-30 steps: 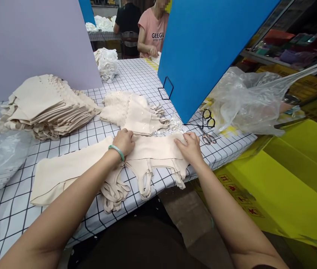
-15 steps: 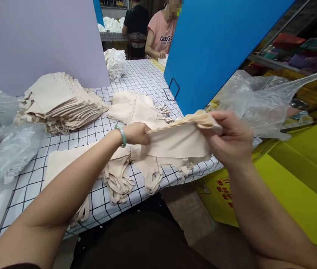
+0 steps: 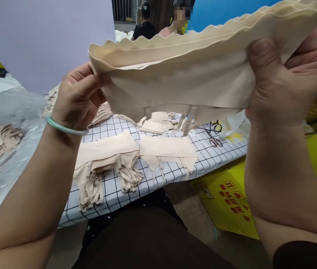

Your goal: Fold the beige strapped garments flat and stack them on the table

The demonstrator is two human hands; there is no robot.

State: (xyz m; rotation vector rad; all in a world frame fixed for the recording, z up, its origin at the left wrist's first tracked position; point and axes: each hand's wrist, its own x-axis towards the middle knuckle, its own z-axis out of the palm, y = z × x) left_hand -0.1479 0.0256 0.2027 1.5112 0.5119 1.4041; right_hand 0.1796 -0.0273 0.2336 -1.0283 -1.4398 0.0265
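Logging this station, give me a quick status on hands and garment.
Left hand and right hand each grip an end of the beige garment, raised above table. Nothing in the way.

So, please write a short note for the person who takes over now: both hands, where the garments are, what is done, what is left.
Left hand: grips the left end of the beige garment bundle.
Right hand: grips its right end; the bundle is held up, off the checked table.
Done: this bundle is picked up.
Left: two flat piles on the table, left pile and right pile; scissors lie beyond them.
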